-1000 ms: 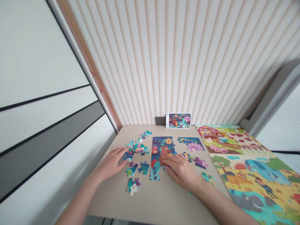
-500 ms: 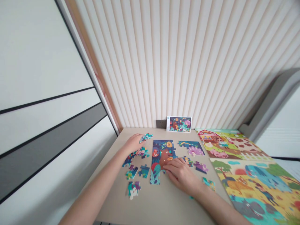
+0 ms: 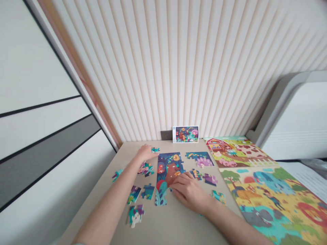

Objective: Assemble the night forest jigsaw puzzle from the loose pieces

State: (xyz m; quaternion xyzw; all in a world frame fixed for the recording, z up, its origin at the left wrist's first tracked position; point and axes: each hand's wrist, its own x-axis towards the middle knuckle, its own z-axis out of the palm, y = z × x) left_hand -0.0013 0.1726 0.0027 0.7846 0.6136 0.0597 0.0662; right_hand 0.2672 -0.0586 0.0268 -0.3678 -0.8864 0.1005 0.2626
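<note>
At the table's back left, my left hand (image 3: 146, 152) has its fingers closed at a small teal puzzle piece (image 3: 155, 149); the thumb is hidden. My right hand (image 3: 189, 191) lies with fingers stretched out over the lower right edge of a partly joined puzzle (image 3: 163, 170) showing a bear. A small blue bit shows at its fingertips. To the right of that puzzle is a joined section (image 3: 203, 160) with a pink fan shape. Loose pieces (image 3: 146, 168) lie beneath my left hand, and a piece with a white animal (image 3: 135, 215) is near the front.
A picture card (image 3: 185, 134) leans against the ribbed wall beside a dark socket (image 3: 166, 135). Finished farm (image 3: 238, 153) and safari (image 3: 270, 197) puzzles cover the right side. A purple piece (image 3: 211, 179) and a teal-yellow piece (image 3: 219, 196) lie near my right arm.
The view has turned slightly right. Less of the teal piece shows beside my left hand. My right hand stays at the puzzle's edge. A piece left of my left forearm now shows.
</note>
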